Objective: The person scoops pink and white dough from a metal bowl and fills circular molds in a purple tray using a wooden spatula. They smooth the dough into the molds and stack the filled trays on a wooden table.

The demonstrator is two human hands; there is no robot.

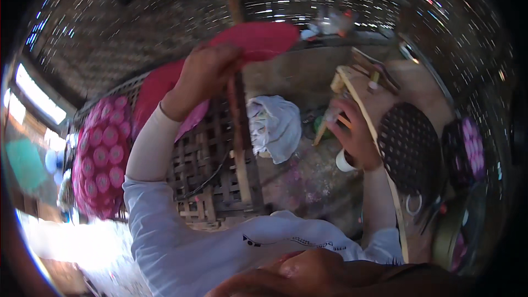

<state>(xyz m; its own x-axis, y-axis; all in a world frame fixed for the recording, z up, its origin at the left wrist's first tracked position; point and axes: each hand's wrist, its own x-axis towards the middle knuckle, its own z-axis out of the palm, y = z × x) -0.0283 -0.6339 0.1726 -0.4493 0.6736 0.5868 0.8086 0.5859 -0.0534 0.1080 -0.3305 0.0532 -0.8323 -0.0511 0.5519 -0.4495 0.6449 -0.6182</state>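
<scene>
My left hand [209,71] is raised at the upper middle, its fingers closed on the edge of a flat red piece with a rounded end [261,40]. Larger red sheets [157,91] lie below and left of that hand, on a slatted woven rack [206,159]. At the right, my right hand [355,135] hangs beside the curved edge of a wooden worktable [418,85]. Its fingers are partly bent and apart; a pale blur shows at their tips. Just below it is a white round thing [345,160], partly hidden by the hand.
A black dotted pad [410,148] lies on the worktable, with a wooden-handled tool [377,71] beyond it. A white cloth bundle [275,126] sits between rack and table. A pink, circle-patterned bundle [102,157] stands at the left. A wooden post [240,132] rises beside the rack.
</scene>
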